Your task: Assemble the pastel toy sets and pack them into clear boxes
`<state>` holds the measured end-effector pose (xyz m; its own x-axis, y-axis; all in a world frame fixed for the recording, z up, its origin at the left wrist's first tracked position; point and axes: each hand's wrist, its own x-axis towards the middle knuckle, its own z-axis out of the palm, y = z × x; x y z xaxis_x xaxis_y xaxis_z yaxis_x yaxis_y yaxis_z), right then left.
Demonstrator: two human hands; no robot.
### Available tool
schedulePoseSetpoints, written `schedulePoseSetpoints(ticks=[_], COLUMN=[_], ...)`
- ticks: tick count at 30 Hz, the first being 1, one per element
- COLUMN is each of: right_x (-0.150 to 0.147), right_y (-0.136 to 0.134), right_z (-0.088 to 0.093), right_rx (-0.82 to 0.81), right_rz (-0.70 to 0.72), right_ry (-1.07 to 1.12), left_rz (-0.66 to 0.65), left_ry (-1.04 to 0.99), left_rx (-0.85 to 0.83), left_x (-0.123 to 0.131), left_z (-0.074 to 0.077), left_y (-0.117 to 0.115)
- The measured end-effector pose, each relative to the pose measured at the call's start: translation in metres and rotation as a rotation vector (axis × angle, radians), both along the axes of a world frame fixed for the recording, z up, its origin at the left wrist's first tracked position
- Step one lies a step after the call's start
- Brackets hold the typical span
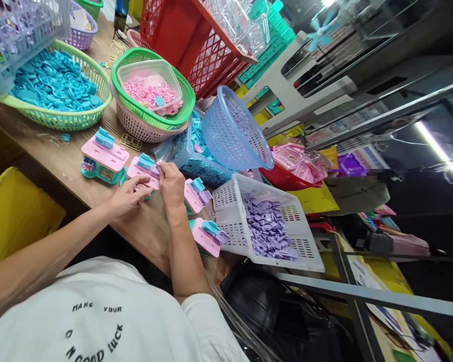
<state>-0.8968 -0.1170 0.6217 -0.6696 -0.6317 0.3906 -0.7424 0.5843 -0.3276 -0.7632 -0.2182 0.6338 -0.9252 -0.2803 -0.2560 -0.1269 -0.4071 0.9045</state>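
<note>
Pinching a purple piece point(155, 170), the right hand point(171, 183) is working at a pink-topped toy point(136, 169) left of the white basket point(232, 213), the left hand point(128, 197) half-curling, its hold unclear.

In front of you, the brown wooden table point(145, 229) carries a lime basket point(81, 120) at left and a pink basket point(145, 129) right of it; nearer you stand pink-topped toys point(111, 155), with a small blue piece point(65, 137) lying farther left.
</note>
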Motion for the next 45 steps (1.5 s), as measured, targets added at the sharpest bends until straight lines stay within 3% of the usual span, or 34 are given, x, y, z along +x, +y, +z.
schedulePoseSetpoints(ticks=[3, 6, 10, 13, 16, 20, 23, 25, 29, 34, 36, 39, 41, 45], right_x=[0.0, -0.002, 0.014, 0.047, 0.075, 0.083, 0.079, 0.078, 0.083, 0.084, 0.075, 0.053, 0.039, 0.024], right_y=[-0.003, -0.002, 0.009, 0.017, 0.019, 0.013, 0.006, 0.0, -0.015, -0.037, -0.05, -0.073, -0.087, -0.102], right_z=[-0.003, -0.005, 0.0, 0.008, 0.019, 0.031, 0.034, 0.033, 0.025, 0.019, 0.026, 0.046, 0.059, 0.069], right_rx=[0.009, -0.039, -0.253, -0.355, -0.301, -0.244, -0.212, -0.226, -0.31, -0.371, -0.281, -0.024, 0.154, 0.309], right_rz=[-0.024, -0.028, -0.021, 0.16, 0.386, 0.458, 0.59, 0.6, 0.494, 0.411, 0.361, 0.261, 0.207, 0.183], right_ry=[0.01, -0.03, 0.016, 0.048, -0.054, -0.093, -0.097, -0.103, -0.11, -0.129, -0.109, -0.046, -0.031, -0.077], left_rz=[-0.003, -0.014, 0.054, 0.094, 0.105, 0.118, 0.088, 0.11, 0.189, 0.329, 0.385, 0.494, 0.517, 0.432], left_ry=[-0.006, -0.009, -0.043, -0.006, 0.062, 0.114, 0.138, 0.151, 0.184, 0.175, 0.154, 0.122, 0.086, 0.007], left_rx=[0.018, 0.201, 0.44, 0.53, 0.534, 0.445, 0.406, 0.365, 0.126, -0.083, -0.339, -0.96, -1.278, -1.494], left_x=[-0.001, 0.001, 0.012, 0.021, 0.026, 0.032, 0.04, 0.046, 0.05, 0.038, 0.032, 0.026, 0.025, 0.028], left_z=[0.004, 0.012, 0.022, 0.027, 0.034, 0.039, 0.033, 0.027, 0.015, 0.007, 0.005, 0.001, -0.004, -0.016], left_y=[0.002, 0.003, -0.001, -0.001, 0.002, 0.0, -0.01, -0.018, -0.029, -0.037, -0.043, -0.054, -0.06, -0.064])
